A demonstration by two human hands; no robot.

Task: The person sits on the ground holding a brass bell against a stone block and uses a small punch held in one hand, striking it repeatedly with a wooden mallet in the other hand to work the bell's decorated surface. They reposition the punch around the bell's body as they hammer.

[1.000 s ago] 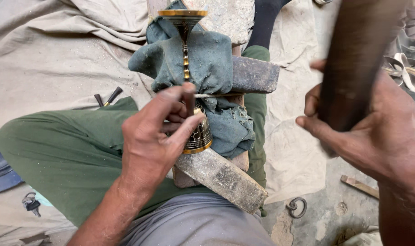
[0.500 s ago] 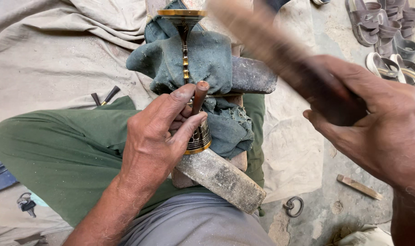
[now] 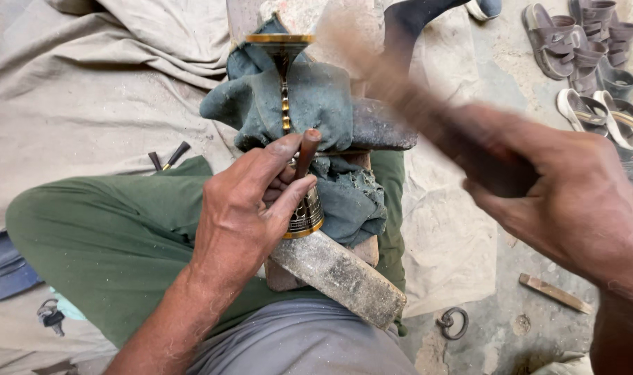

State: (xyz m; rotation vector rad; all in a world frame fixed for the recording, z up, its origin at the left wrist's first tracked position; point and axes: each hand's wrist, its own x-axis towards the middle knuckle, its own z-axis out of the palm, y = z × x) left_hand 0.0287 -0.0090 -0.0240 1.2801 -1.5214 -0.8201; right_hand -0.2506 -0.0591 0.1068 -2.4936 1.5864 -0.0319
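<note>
- Brass goblet (image 3: 289, 139) is laid lengthwise on blue cloth (image 3: 323, 104).
- Left hand (image 3: 247, 208) is closed around a punch (image 3: 306, 153), set against the goblet.
- Right hand (image 3: 573, 201), right of the goblet, is clenched on a blurred mallet (image 3: 428, 111).

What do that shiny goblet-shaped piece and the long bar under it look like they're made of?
The goblet-shaped piece looks like polished brass with dark bands: golden gleam at rim and patterned base. The bar seems rough iron or steel, though stone is possible: dull grey, pitted, squared edges. The padding cloth is woven fabric, grimy blue-grey, creased.
</note>
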